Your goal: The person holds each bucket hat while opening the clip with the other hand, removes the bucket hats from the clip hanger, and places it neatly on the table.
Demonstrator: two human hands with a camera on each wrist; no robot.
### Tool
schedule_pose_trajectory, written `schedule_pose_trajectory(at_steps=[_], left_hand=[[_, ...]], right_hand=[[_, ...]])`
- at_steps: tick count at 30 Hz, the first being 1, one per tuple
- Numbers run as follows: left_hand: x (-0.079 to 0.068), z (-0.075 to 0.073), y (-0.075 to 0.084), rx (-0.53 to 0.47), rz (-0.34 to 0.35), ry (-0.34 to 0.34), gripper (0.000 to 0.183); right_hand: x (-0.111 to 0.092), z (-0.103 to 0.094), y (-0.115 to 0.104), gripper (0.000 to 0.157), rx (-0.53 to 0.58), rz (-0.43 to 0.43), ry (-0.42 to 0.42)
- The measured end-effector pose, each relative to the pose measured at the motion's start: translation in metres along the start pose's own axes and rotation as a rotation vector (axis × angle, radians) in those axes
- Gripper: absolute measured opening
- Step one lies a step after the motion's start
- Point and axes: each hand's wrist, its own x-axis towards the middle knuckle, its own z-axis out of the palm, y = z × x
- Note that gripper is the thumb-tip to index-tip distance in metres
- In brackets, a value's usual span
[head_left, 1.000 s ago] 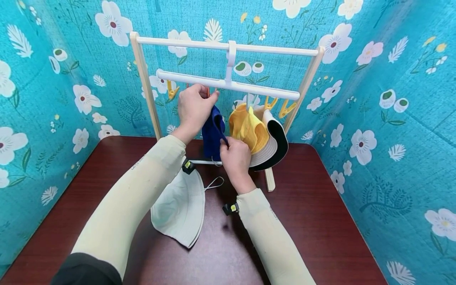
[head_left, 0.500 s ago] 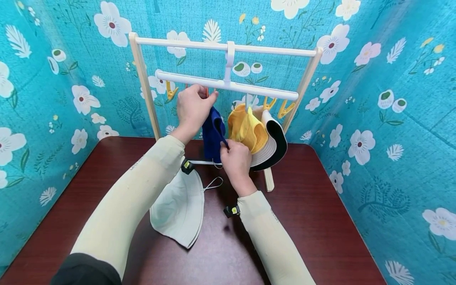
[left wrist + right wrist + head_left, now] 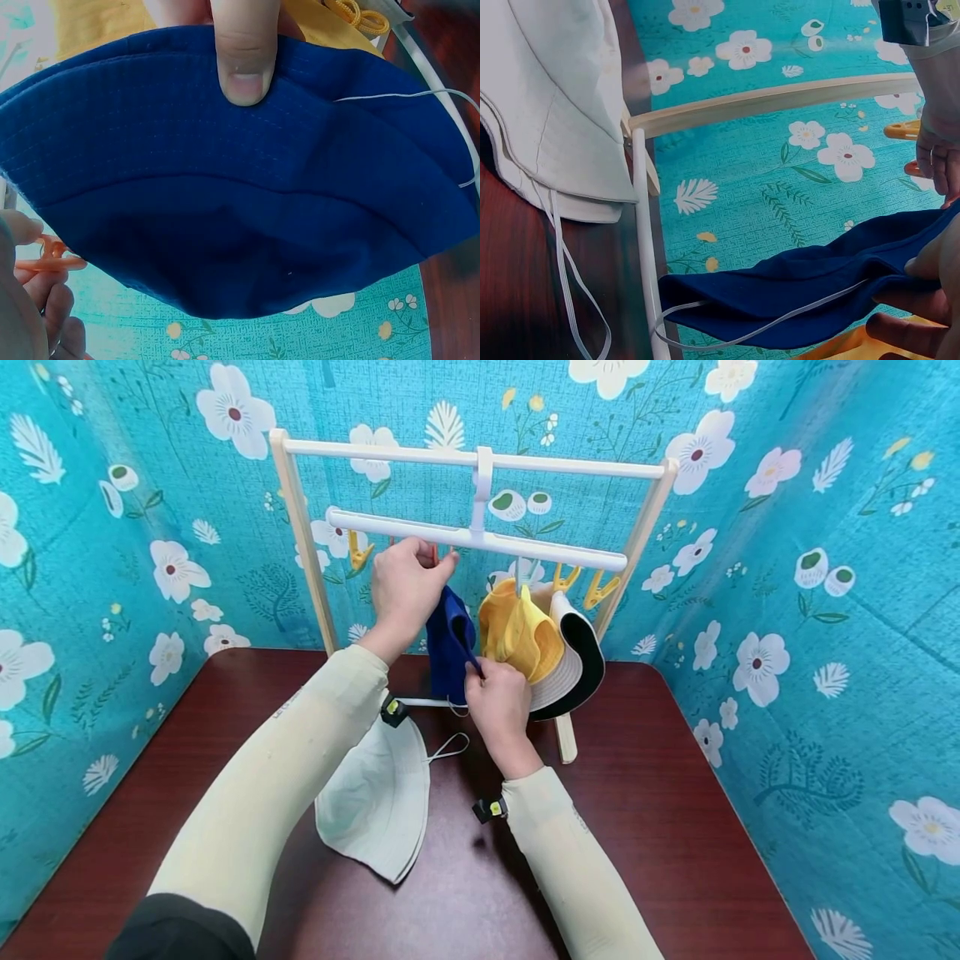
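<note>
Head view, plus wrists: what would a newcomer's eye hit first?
Probably the deep-blue hat below the white hanger: the left hand pinches an orange clip at one end, the right hand pinches its brim. Next, likely the yellow hat hanging just to its right. Then the pale hat lying on the dark red table, partly hidden by the left forearm.
</note>
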Motion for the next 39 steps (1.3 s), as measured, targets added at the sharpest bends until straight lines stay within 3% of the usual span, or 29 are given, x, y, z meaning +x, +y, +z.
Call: schedule_pose_trajectory(at_steps=[13,23,39], left_hand=[[-0.001,-0.001,0.000,-0.011,0.007,0.016,0.034],[-0.003,-0.001,0.000,-0.009,0.024,0.009,0.034],[-0.005,-0.001,-0.004,-0.101,0.025,0.044,0.033]], right_hand=[[-0.004,-0.005,0.008,0.022,-0.010,-0.023,0.041],[-0.004,-0.009,0.010,0.015,-0.011,-0.031,0.053],[-0.006,-0.010,0.012,0.009,0.043,-0.038,0.070]])
